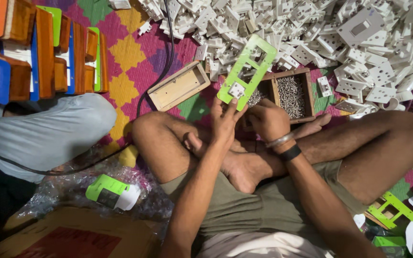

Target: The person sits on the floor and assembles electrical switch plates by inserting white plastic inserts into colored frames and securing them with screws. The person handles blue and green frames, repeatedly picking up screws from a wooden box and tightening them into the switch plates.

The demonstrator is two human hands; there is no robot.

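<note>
- A patterned mat (130, 62) of pink, yellow and green covers the floor; a heap of white parts (359, 43) is spread across its far side.
- A wooden box (290, 93) of screws (292, 95) is set before the crossed legs, an empty tray (180, 86) beside it.
- The left hand (223, 122) is raised, fingers closed on the lower end of a green plate (247, 71), held tilted above the box.
- The right hand (266, 119) is curled loosely just beside it; what it holds cannot be told.

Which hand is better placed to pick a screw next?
Right. The right hand rests at the edge of the wooden screw tray, while the left hand is occupied holding the green switch plate.
</note>
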